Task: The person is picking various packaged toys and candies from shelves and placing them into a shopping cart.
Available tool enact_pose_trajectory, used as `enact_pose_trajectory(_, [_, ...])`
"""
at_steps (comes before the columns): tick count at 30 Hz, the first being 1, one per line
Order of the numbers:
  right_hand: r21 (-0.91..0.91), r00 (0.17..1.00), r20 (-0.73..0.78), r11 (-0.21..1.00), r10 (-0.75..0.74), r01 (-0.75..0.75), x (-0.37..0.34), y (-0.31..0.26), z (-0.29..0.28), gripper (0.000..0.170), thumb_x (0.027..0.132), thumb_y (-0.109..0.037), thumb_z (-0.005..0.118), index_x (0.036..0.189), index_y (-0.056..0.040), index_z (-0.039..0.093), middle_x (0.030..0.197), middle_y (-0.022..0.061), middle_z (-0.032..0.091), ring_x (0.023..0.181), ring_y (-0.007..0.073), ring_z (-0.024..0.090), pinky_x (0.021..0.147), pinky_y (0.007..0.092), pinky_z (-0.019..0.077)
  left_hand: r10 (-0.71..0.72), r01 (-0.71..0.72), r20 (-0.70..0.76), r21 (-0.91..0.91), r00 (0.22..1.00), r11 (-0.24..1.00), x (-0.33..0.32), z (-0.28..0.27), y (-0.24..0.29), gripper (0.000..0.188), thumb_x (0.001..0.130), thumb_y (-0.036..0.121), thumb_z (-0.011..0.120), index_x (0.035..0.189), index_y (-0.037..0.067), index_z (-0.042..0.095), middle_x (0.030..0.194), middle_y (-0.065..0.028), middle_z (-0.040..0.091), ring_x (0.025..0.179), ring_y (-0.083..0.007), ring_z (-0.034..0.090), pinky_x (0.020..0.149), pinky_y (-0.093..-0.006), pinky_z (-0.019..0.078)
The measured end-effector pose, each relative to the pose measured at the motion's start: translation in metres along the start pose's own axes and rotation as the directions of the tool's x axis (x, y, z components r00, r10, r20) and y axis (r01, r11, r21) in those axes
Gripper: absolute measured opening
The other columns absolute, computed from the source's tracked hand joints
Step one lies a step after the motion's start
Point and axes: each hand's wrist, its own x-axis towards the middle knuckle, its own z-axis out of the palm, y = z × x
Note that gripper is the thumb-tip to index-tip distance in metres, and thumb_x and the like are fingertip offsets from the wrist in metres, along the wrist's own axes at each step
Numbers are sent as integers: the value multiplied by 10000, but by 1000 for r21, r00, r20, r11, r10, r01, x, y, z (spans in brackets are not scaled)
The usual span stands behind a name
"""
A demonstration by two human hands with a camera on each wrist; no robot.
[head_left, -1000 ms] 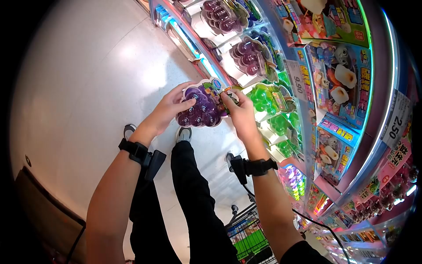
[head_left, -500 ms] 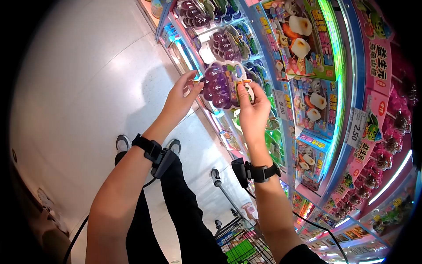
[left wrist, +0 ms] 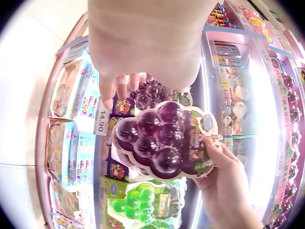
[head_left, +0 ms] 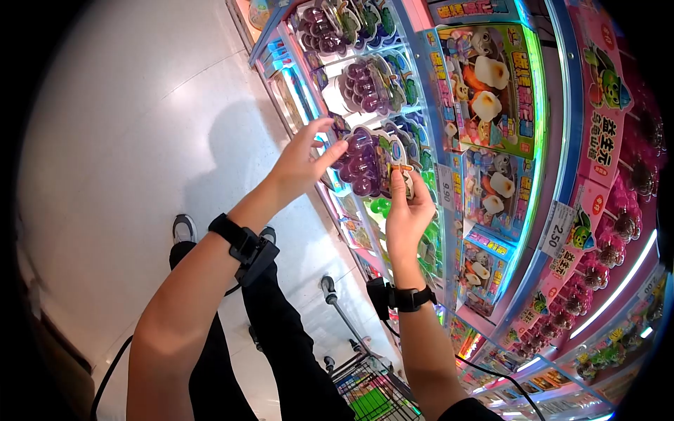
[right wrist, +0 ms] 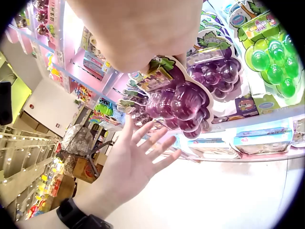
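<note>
Left hand [head_left: 300, 165]: fingers extended and spread, holding nothing; lies just beside the domed end of the purple pack.
Shelved purple packs [head_left: 363, 85]: similar grape-shaped clusters, standing in rows on the shelf [head_left: 418, 56].
Purple pack [head_left: 364, 163]: glossy rounded domes against a printed, leaf-topped card; held in front of the shelf, between the two hands.
Right hand [head_left: 409, 214]: pinches the leaf end of the purple pack between thumb and fingers.
Green packs [left wrist: 139, 204]: same cluster form, near the right hand.
Price label [head_left: 446, 186]: reads 9.90.
Printed boxes [head_left: 486, 78]: right of the label.
</note>
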Motion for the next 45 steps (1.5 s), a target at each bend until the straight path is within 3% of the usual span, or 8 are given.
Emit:
enact_pose_trajectory(2, [82,1000,1,996,-23,23,2,-7,8,211,963,-154,651,1025,47,671,811,7,653,711,43,541,596,199,420,95,-98,53,61,994,993,5,8,-12,559,977,351,607,1407,40,431,1277,-124,554,1200,-212,512,1004,-349,431])
enact_pose_trajectory(7, [-40,999,31,999,-16,17,17,-28,19,210,953,-110,655,1099,40,675,858,27,680,727,43,556,585,186,429,-123,113,-60,-144,991,983,6,3,-9,626,936,402,638,1368,-14,461,1327,-188,505,1177,-249,510,984,-333,416])
enact_pose_trajectory(11, [-5,993,19,993,-117,118,35,-34,25,209,952,-125,660,1083,37,677,819,12,661,684,38,519,564,190,402,148,-109,-277,149,949,983,33,-16,-7,586,919,292,687,1366,11,432,1331,-166,503,1195,-269,516,1018,-381,410])
enact_pose_trajectory(16, [-26,996,16,996,-90,90,46,-44,28,206,962,-143,649,1064,33,677,809,5,653,681,35,506,560,195,393,568,-338,-417,507,710,793,99,-33,48,856,801,338,798,1448,29,331,1420,-243,392,1306,-387,432,1090,-435,368])
enact_pose_trajectory(17, [-37,997,18,997,-73,74,48,-46,29,205,963,-144,647,1062,33,677,808,4,652,682,33,506,560,195,393,481,-226,-425,522,767,822,110,-35,61,936,771,368,817,1469,25,295,1469,-266,334,1342,-416,397,1109,-460,355])
enact_pose_trajectory(25, [-106,997,15,991,-82,83,54,-45,38,214,978,-155,631,1046,44,670,819,-7,633,701,29,509,590,186,414,603,-274,-401,626,690,730,139,-15,46,783,799,104,718,1482,69,337,1347,-191,470,1258,-382,441,1067,-468,378])
enact_pose_trajectory(33, [-170,994,47,980,-95,102,55,-50,50,199,987,-148,615,1039,40,655,860,-9,627,743,36,518,630,187,414,509,-176,-538,551,672,816,144,-1,54,849,824,319,740,1477,-3,304,1377,-194,496,1261,-428,430,1081,-505,348])
enact_pose_trajectory(45, [-205,995,36,974,-88,93,50,-44,53,206,998,-148,598,1037,48,651,872,-1,629,763,47,511,654,198,410,511,-242,-516,501,688,831,138,-2,57,761,833,292,740,1416,-17,361,1347,-187,514,1280,-436,415,1095,-463,361])
